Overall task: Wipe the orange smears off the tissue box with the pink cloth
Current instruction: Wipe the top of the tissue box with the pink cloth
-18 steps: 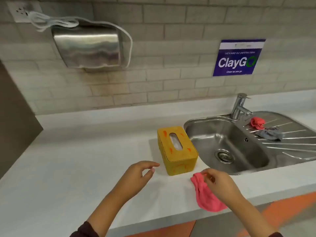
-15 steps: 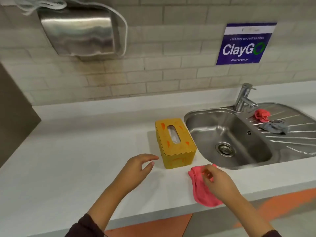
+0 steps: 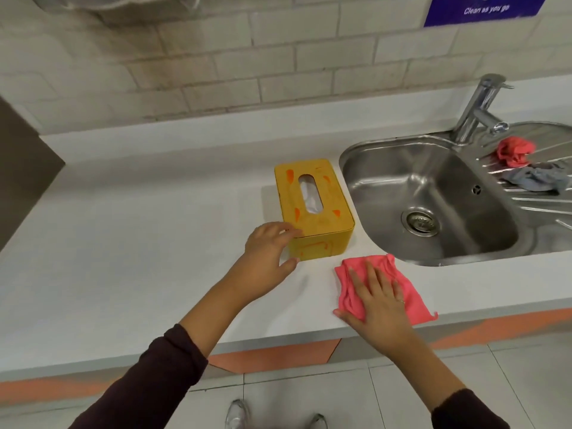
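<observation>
A yellow tissue box point(image 3: 322, 212) with orange smears on its lid and front face stands on the white counter point(image 3: 139, 243), just left of the sink. My left hand point(image 3: 267, 258) touches the box's near left corner, fingers on the lid edge and thumb low by the front face. The pink cloth point(image 3: 411, 292) lies spread flat near the counter's front edge, right of the box. My right hand point(image 3: 376, 297) lies flat on the cloth, fingers apart, pressing it down.
A steel sink point(image 3: 427, 196) with a tap point(image 3: 476, 109) sits right of the box. A red cloth point(image 3: 513, 151) and a grey cloth point(image 3: 535, 179) lie on the drainer. A tiled wall runs behind. The counter's front edge is just below my right hand.
My left hand has moved forward to the box's near left corner. My right hand went from pinching the bunched pink cloth to lying flat on it, and the cloth is now spread out.
</observation>
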### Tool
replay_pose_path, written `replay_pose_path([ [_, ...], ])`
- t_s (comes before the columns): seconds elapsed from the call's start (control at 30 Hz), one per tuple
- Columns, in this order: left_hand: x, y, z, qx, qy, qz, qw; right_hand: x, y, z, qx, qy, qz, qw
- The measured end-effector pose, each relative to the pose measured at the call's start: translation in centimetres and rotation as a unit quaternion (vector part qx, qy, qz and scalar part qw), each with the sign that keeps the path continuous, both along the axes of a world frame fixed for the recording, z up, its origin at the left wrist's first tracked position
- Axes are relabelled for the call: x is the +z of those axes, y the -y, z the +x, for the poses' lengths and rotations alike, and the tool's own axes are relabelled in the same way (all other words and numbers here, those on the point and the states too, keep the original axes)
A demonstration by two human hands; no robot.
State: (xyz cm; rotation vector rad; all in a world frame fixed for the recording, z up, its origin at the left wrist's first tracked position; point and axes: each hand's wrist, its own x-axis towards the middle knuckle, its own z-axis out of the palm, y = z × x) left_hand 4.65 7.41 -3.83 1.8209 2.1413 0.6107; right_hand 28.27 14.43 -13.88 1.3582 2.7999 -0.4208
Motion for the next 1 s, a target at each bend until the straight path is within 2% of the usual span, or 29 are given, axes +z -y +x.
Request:
replay_pose_path([
  [0.23,-0.2,-4.7,-0.5,-0.03,-0.074,-0.039,0.996,1.5,-0.5,-1.6,-0.048,-0.005,0.022,0.999],
  [0.37,-0.1,-6.4,-1.2,-0.055,-0.119,-0.049,0.99,1.0,-0.5,-2.1,-0.149,-0.132,0.02,0.98],
  [0.43,0.1,-7.1,-1.8,-0.075,-0.135,-0.047,0.987,1.2,-0.5,-2.5,-0.231,-0.19,-0.027,0.954],
  [0.5,0.4,-7.7,-2.3,-0.097,-0.152,-0.047,0.982,2.3,-0.3,-3.0,-0.318,-0.276,-0.102,0.901],
  [0.6,0.8,-8.5,-3.0,-0.155,-0.189,-0.048,0.968,4.3,0.0,-3.6,-0.381,-0.406,-0.107,0.824],
  [0.73,1.2,-9.3,-3.7,-0.195,-0.179,-0.049,0.963,5.3,0.2,-4.8,-0.501,-0.496,-0.191,0.683],
  [0.8,1.4,-9.4,-4.2,-0.202,-0.176,-0.05,0.962,5.9,0.3,-5.3,-0.542,-0.534,-0.263,0.593],
  [0.87,1.5,-9.1,-5.3,-0.205,-0.169,-0.047,0.963,7.1,1.0,-6.1,-0.558,-0.585,-0.321,0.493],
  [0.9,1.5,-8.8,-5.9,-0.204,-0.162,-0.045,0.964,7.5,1.4,-6.2,-0.552,-0.612,-0.335,0.458],
  [0.97,1.6,-7.8,-7.9,-0.197,-0.148,-0.042,0.968,7.7,2.0,-7.0,-0.516,-0.658,-0.378,0.398],
  [1.0,1.5,-7.0,-9.0,-0.19,-0.141,-0.044,0.971,8.0,2.3,-7.7,-0.477,-0.668,-0.417,0.39],
])
